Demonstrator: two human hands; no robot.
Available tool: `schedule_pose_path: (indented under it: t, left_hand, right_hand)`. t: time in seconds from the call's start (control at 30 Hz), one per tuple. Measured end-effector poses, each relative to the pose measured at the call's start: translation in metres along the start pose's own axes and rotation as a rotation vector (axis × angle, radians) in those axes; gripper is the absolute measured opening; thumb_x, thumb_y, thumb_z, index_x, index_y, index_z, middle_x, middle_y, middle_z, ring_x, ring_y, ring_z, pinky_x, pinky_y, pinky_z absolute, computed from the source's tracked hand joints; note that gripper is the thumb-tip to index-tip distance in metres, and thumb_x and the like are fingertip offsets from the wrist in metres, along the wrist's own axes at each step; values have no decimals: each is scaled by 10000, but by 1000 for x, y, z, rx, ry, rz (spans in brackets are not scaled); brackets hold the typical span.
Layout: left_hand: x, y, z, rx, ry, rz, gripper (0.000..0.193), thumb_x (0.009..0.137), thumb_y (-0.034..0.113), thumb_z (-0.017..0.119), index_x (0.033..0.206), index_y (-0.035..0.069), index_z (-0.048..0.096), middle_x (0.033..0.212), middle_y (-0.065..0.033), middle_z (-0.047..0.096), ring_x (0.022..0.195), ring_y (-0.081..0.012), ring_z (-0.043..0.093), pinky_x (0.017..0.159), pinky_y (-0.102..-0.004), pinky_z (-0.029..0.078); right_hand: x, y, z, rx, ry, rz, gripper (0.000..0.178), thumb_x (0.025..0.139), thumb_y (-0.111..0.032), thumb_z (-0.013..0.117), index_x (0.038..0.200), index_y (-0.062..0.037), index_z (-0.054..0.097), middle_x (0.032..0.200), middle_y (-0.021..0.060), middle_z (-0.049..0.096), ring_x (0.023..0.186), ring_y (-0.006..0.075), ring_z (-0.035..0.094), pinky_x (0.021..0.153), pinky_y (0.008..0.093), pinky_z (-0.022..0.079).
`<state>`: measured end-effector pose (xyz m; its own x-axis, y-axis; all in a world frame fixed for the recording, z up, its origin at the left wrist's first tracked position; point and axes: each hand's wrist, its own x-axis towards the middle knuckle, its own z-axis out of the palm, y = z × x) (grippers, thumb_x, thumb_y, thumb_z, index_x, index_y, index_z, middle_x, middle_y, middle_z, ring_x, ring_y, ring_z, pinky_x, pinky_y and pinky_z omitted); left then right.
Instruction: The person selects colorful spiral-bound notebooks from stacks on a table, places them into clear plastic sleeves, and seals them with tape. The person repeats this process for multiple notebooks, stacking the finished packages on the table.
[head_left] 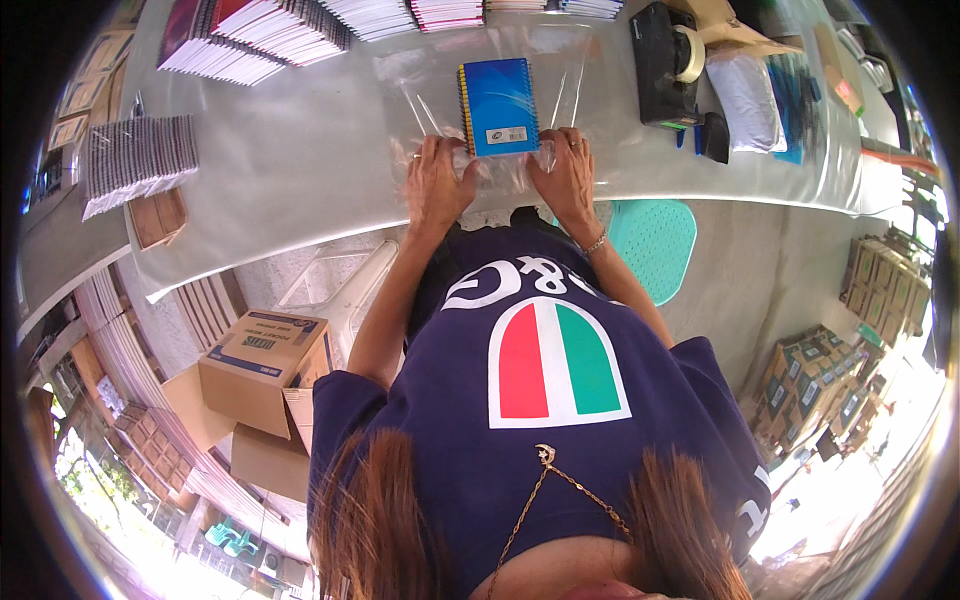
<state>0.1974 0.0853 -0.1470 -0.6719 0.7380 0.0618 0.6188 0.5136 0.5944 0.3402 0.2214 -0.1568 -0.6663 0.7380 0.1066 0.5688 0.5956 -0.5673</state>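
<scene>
A blue spiral-bound notebook (503,95), with yellow along its left edge and a white label near the bottom, lies on a sheet of clear plastic film (562,75) on the table. At its lower left corner is my left hand (438,185), fingers bent onto the film and thumb toward the notebook. My right hand (568,180) mirrors it at the lower right corner, thumb beside the notebook's edge. Both hands grip the film's near part, which wrinkles between them. The fingertips are partly hidden under the film's glare.
Stacks of spiral notebooks (285,40) line the table's far edge; another stack (142,160) stands at the left. A black tape dispenser (660,75) and a white package (745,100) sit at the right. Below are an opened cardboard box (262,350) and a turquoise stool (655,245).
</scene>
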Motion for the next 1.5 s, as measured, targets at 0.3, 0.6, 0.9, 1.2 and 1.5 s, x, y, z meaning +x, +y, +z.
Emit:
schedule_pose_path:
  t: [0.3,0.6,0.9,1.2,1.5]
  left_hand:
    - [3,-4,12,39,63,43,295,768,237,709,989,61,624,995,-103,579,932,-318,601,797,-447,480]
    - [3,-2,14,4,48,-21,276,762,195,678,1014,90,630,1007,-84,572,982,-296,587,838,-442,461]
    - [0,-6,6,-108,46,-47,267,768,144,706,1018,82,638,1029,-98,590,972,-297,611,819,-416,493]
    - [13,-46,-28,-550,109,-448,813,798,265,805,1390,64,287,1127,-186,572,744,-192,672,610,-279,552]
    - [63,-52,-25,-371,-10,-510,568,740,369,826,1096,-17,612,724,-63,665,672,-136,643,634,-276,500]
  right_hand:
    - [4,-2,2,10,-9,56,287,741,-188,717,1001,-92,639,1066,76,573,1040,289,540,860,421,420]
    - [10,2,3,59,-29,100,233,729,-184,728,938,-96,675,1021,66,608,1026,279,570,849,411,441]
    - [12,11,-4,143,-57,80,244,771,-154,719,998,-76,677,991,96,620,947,276,594,825,405,464]
    - [36,69,-50,465,85,340,532,863,-211,718,1306,-22,491,1014,100,634,811,193,666,711,330,531]
    - [97,73,-32,90,-64,267,695,690,-253,838,1240,-4,494,847,142,675,826,313,677,751,391,517]
